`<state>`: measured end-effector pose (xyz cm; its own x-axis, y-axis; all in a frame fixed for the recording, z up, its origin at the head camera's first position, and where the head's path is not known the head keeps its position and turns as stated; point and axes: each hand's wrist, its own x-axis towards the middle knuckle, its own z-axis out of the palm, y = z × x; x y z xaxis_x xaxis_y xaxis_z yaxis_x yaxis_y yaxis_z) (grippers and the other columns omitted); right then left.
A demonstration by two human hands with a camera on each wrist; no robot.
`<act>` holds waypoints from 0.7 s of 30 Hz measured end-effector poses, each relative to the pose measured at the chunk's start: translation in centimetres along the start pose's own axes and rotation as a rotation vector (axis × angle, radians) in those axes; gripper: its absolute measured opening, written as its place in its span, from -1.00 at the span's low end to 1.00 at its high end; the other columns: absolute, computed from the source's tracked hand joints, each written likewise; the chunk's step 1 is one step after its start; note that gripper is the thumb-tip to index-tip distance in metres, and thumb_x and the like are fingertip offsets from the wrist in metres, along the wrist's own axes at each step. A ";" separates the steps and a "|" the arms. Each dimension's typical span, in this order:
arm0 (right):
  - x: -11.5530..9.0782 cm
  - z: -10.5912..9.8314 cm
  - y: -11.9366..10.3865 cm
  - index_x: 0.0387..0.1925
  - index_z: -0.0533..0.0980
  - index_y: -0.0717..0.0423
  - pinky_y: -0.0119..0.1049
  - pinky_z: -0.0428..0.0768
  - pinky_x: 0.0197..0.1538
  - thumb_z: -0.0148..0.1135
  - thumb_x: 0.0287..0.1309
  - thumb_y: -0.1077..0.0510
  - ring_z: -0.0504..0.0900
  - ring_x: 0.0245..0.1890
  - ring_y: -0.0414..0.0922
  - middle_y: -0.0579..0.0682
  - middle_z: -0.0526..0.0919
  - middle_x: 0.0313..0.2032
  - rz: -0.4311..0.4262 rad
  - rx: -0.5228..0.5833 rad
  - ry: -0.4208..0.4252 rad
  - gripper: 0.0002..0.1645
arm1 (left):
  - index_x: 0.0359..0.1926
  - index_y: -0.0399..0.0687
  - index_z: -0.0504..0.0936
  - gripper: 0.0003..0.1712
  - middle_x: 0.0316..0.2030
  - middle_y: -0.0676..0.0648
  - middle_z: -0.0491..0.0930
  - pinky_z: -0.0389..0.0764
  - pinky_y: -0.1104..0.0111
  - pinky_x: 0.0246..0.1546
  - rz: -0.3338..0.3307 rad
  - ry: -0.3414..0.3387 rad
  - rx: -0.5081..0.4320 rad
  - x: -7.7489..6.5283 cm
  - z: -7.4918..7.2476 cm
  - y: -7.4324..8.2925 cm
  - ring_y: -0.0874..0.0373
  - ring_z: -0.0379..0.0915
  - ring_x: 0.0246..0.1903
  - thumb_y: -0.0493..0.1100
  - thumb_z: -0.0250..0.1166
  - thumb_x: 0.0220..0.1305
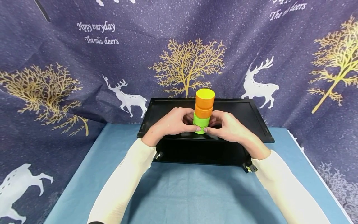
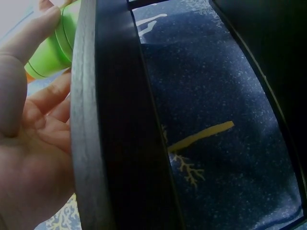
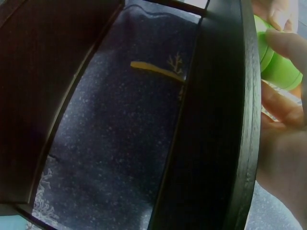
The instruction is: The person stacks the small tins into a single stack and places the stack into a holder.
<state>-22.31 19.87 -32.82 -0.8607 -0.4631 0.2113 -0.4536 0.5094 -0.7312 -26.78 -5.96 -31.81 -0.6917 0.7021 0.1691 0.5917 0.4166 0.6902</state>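
A tower of round cup-like pieces stands at the middle of a black shelf (image 1: 237, 107). Its lower pieces (image 1: 201, 121) are light green, the upper ones (image 1: 204, 103) orange, and the top face (image 1: 205, 93) is yellow. My left hand (image 1: 177, 120) holds the green part from the left, thumb at its base. From the right my right hand (image 1: 227, 126) grips the same green part, the thumbs nearly meeting in front. In the left wrist view the green pieces (image 2: 50, 55) show beyond the shelf edge, and likewise the green pieces (image 3: 283, 72) in the right wrist view.
Below the shelf top lies a dark opening (image 1: 198, 151), with small fittings (image 1: 251, 168) at its front corners. The shelf stands on a blue cloth (image 1: 190, 193). Behind it hangs a dark blue curtain (image 1: 134, 56) printed with deer and trees.
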 end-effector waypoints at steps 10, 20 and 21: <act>0.0 -0.2 0.1 0.17 0.62 0.12 0.01 0.69 0.11 0.55 0.25 0.12 0.76 -0.13 -0.08 0.03 0.78 -0.12 0.012 0.004 0.011 -0.50 | 0.24 0.00 0.64 -0.42 -0.08 0.12 0.74 0.71 0.39 -0.02 -0.011 0.012 0.013 -0.1 -0.1 0.0 0.30 0.70 -0.13 -0.01 0.59 0.25; -0.8 -1.1 -0.2 0.23 0.58 0.09 -0.05 0.69 0.15 0.56 0.25 0.08 0.75 -0.06 -0.12 0.00 0.77 -0.05 0.017 -0.004 0.036 -0.44 | 0.35 0.03 0.59 -0.32 0.05 0.12 0.70 0.70 0.33 0.02 0.012 0.030 0.064 -1.1 -1.2 0.1 0.24 0.68 -0.03 0.04 0.58 0.27; -0.9 -1.2 -0.1 0.22 0.58 0.08 -0.06 0.69 0.15 0.56 0.25 0.08 0.74 -0.06 -0.12 0.00 0.77 -0.05 0.017 -0.005 0.040 -0.44 | 0.36 0.04 0.58 -0.31 0.07 0.11 0.70 0.69 0.33 0.03 0.010 0.032 0.071 -1.2 -1.3 0.0 0.24 0.67 -0.02 0.05 0.57 0.27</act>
<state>-21.76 21.06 -32.15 -0.8769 -0.4249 0.2246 -0.4397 0.5209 -0.7316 -26.47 -7.53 -31.11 -0.6982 0.6877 0.1991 0.6255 0.4507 0.6368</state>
